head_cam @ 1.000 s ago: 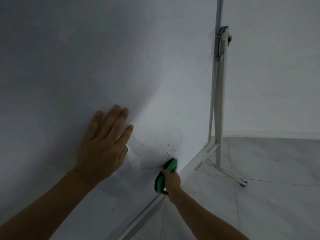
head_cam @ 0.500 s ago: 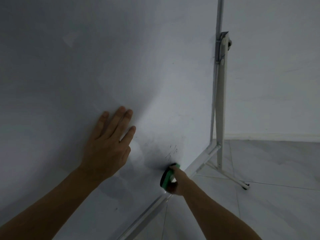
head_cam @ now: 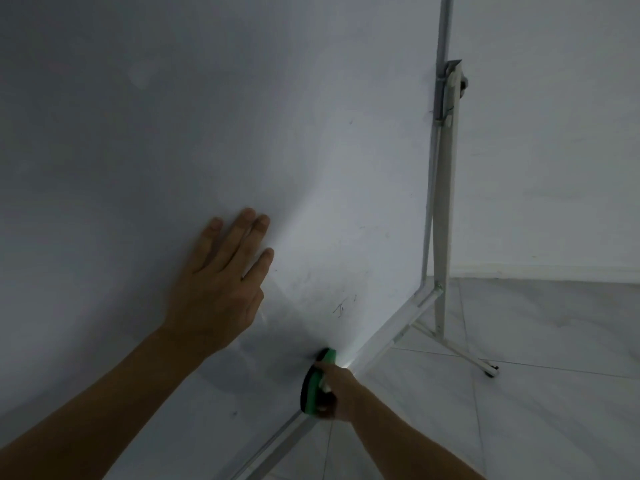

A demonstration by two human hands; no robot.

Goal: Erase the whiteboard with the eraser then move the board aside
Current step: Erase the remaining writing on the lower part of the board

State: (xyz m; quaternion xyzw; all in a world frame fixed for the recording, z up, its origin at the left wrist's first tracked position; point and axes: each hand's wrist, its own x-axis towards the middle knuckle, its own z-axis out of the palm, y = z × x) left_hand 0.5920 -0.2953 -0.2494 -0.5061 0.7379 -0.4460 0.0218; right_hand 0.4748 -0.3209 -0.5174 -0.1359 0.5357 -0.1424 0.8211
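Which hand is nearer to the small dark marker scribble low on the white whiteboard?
Right. The right hand, gripping the green eraser, is just below the small dark marker scribble; the left hand lies flat on the whiteboard, further off to its left.

Bare indoor room, dimly lit. Plain white wall (head_cam: 554, 133), pale baseboard (head_cam: 554, 274), glossy marble-look floor tiles (head_cam: 554, 393). Free-standing whiteboard (head_cam: 311, 133) on white metal stand (head_cam: 445, 209) with caster (head_cam: 491, 371) (classroom, office or spare room: cannot tell).

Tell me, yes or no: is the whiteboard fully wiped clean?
No, faint pen marks show on the whiteboard just above the green eraser that the right hand grips.
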